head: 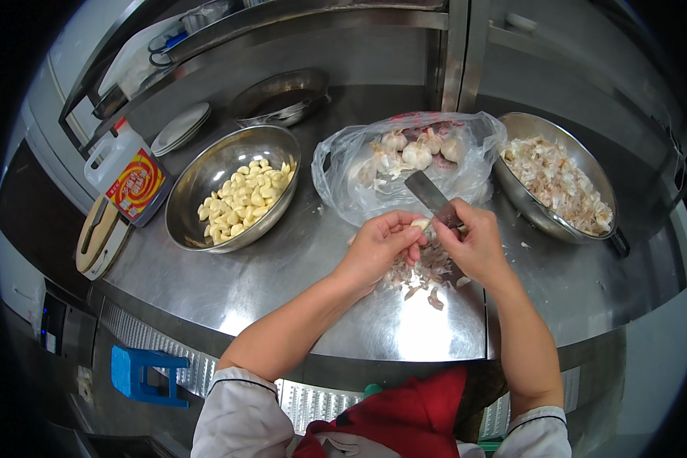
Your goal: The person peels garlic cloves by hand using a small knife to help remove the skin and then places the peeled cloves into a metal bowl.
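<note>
Between the thumb and fingers of my left hand (385, 241) is a pale garlic clove (421, 223). My right hand (474, 240) grips a small knife with a broad metal blade (429, 193) that points up and to the left; its handle is hidden in the palm. The right thumb is close to the clove, and whether it touches cannot be told. Under both hands, loose garlic skins (426, 269) are scattered over the steel table (263, 292). Just beyond lies an open clear plastic bag (343, 192) with several whole garlic bulbs (417, 154) on it.
To the left, a steel bowl (189, 189) holds peeled cloves (246, 197). A pan (526, 214) full of garlic skins (561, 183) stands right. Farther left are a plastic jug (129, 172), stacked plates (180, 129) and a knife (94, 224) on a wooden board (86, 260). A blue stool (143, 375) stands below.
</note>
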Tool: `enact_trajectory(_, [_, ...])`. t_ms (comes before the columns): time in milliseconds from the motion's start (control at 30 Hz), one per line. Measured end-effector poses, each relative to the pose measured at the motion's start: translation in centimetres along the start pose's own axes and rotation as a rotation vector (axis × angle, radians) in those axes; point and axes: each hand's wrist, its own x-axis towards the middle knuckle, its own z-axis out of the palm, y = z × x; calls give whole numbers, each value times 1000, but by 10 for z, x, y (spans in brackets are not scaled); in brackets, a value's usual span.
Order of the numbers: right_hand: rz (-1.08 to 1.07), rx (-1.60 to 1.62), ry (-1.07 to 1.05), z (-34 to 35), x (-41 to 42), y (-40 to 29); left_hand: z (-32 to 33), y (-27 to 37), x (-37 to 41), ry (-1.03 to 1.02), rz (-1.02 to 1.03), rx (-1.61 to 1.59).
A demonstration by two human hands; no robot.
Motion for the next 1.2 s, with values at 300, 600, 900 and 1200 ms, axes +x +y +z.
enact_trajectory(300, [108, 52, 144, -22, 11, 18, 8, 6, -5, -92, 79, -29])
enact_trajectory(600, [85, 103, 23, -15, 7, 6, 6, 1, -2, -77, 171, -9])
enact_trajectory(900, [126, 218, 38, -11, 5, 14, -2, 5, -1, -214, -8, -332])
enact_trajectory(1200, [276, 398, 66, -19, 10, 27, 3, 7, -2, -6, 91, -123])
